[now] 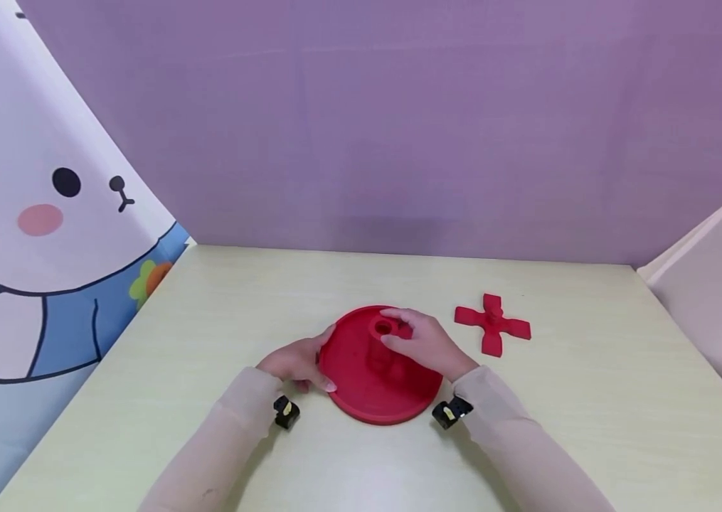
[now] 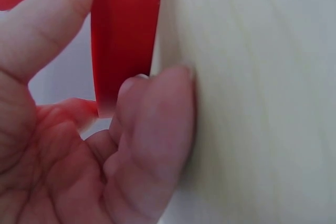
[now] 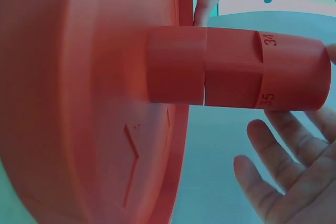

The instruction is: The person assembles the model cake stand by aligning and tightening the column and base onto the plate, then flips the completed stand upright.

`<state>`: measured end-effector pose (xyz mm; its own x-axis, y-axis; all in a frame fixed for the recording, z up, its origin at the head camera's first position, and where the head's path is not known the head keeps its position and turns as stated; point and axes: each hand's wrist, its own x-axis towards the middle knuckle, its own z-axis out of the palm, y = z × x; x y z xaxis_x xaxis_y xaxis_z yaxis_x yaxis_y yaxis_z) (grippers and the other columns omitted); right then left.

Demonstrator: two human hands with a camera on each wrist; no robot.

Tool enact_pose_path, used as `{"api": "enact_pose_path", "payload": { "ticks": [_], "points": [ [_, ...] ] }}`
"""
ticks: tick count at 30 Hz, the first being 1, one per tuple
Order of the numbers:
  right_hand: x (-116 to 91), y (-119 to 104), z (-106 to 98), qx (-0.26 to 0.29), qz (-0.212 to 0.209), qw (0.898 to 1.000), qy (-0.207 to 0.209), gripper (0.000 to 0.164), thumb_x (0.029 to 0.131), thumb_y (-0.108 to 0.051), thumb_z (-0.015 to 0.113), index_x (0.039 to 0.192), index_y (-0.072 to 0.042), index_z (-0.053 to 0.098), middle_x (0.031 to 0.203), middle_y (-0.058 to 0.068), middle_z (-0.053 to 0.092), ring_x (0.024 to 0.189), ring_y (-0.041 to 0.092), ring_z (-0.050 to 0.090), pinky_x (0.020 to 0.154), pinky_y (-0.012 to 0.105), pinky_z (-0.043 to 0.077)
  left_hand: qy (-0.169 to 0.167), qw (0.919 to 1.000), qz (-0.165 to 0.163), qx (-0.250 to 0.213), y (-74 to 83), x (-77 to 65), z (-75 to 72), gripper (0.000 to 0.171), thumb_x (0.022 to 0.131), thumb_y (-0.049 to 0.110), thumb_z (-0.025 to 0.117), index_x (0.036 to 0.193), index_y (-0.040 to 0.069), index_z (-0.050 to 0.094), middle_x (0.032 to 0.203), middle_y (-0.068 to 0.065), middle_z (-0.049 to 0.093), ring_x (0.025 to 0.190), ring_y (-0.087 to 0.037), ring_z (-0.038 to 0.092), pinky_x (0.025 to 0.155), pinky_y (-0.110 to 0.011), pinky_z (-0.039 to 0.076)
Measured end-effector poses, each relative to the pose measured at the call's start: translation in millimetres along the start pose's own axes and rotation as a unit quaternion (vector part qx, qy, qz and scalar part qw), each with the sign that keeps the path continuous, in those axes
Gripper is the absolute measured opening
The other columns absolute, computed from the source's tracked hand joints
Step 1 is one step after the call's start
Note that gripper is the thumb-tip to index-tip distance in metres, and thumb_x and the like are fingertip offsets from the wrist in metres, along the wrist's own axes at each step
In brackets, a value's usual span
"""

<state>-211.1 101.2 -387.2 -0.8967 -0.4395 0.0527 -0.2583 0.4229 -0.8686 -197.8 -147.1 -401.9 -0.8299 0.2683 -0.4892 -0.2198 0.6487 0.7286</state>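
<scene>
A red round dish with a raised rim point(image 1: 367, 400) lies on the table. From its left side my left hand point(image 1: 299, 361) grips the rim, thumb over the edge and fingers curled low against the outer wall point(image 2: 126, 30). A red hollow cylinder point(image 3: 231, 66) stands upright at the dish's middle, with a seam partway up and the numbers 34 and 35 on its upper section. My right hand point(image 1: 423, 344) holds the top of this cylinder between thumb and fingers. Raised marks show on the dish's floor in the right wrist view.
A red four-armed cross piece point(image 1: 491, 326) with a small knob at its centre lies on the pale table point(image 1: 591, 398), right of the dish. A purple curtain point(image 1: 399, 142) rises behind the table. A cartoon-printed cloth point(image 1: 28, 270) hangs at the left.
</scene>
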Motion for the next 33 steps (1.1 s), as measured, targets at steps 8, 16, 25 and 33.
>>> {"api": "enact_pose_path", "payload": {
  "ticks": [8,16,25,33],
  "points": [
    [0.9,-5.6,1.2,-0.022,0.019,0.999,0.023,0.052,0.082,-0.022,0.077,0.127,-0.008,0.055,0.109,0.005,0.059,0.100,0.024,0.056,0.075,0.033,0.055,-0.002,1.0000,0.003,-0.002,0.8,0.3,0.0,0.113,0.069,0.012,0.086,0.155,0.019,0.013,0.126,-0.012,0.047,0.068,-0.023,0.053,0.054,-0.029,0.047],
    [0.7,-1.0,1.2,0.015,-0.002,1.000,-0.006,0.055,0.089,-0.013,0.069,0.139,-0.003,0.048,0.119,0.010,0.058,0.102,0.025,0.056,0.078,0.034,0.055,0.001,1.0000,0.001,0.005,1.6,0.9,0.6,0.112,0.069,0.013,0.086,0.155,0.019,0.015,0.125,-0.011,0.048,0.065,-0.023,0.053,0.054,-0.029,0.047],
    [0.0,-3.2,5.0,-0.003,0.020,0.999,0.030,0.043,0.084,-0.021,0.076,0.119,-0.007,0.057,0.102,0.003,0.059,0.091,0.021,0.055,0.074,0.032,0.053,0.002,1.0000,0.002,-0.003,0.9,0.7,1.1,0.112,0.069,0.013,0.086,0.155,0.020,0.015,0.126,-0.011,0.048,0.072,-0.024,0.054,0.055,-0.030,0.048],
    [0.1,0.4,3.0,0.039,0.006,0.999,-0.009,0.065,0.088,-0.016,0.070,0.144,-0.007,0.039,0.124,0.011,0.053,0.110,0.027,0.052,0.079,0.037,0.055,-0.004,1.0000,0.007,-0.004,0.5,0.4,0.3,0.113,0.069,0.013,0.086,0.155,0.019,0.014,0.125,-0.011,0.048,0.074,-0.024,0.055,0.055,-0.030,0.049]
  ]
}}
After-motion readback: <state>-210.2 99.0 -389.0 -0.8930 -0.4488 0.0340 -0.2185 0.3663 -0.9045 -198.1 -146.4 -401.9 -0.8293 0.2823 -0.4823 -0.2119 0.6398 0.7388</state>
